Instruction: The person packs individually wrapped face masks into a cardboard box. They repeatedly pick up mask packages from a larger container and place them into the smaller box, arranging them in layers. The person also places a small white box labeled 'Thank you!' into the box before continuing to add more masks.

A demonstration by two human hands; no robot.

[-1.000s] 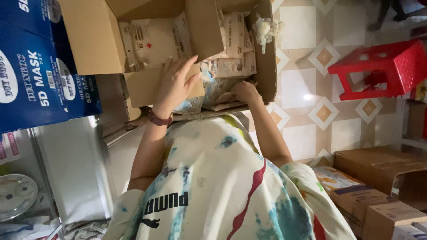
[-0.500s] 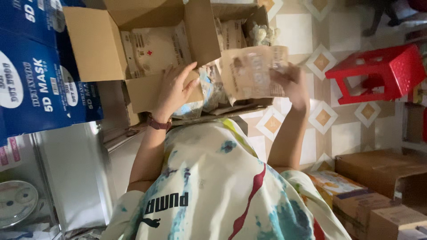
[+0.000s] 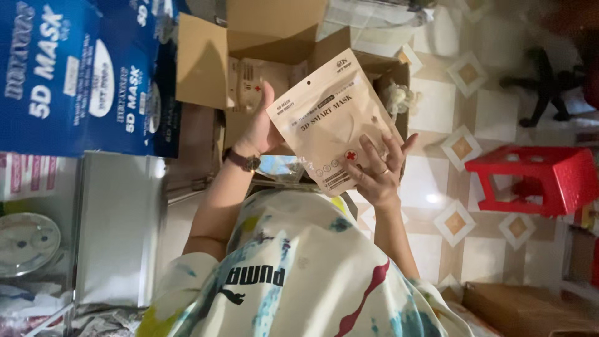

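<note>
Above the open cardboard box (image 3: 206, 62), we judge one beige pouch (image 3: 334, 122) already lifted out, left hand (image 3: 262, 128) and right hand (image 3: 374, 171) fingers spread gripping it, more packs remaining inside.

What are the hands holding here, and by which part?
A beige packet, held between both: left hand at its left edge, right hand at its lower corner.
</note>
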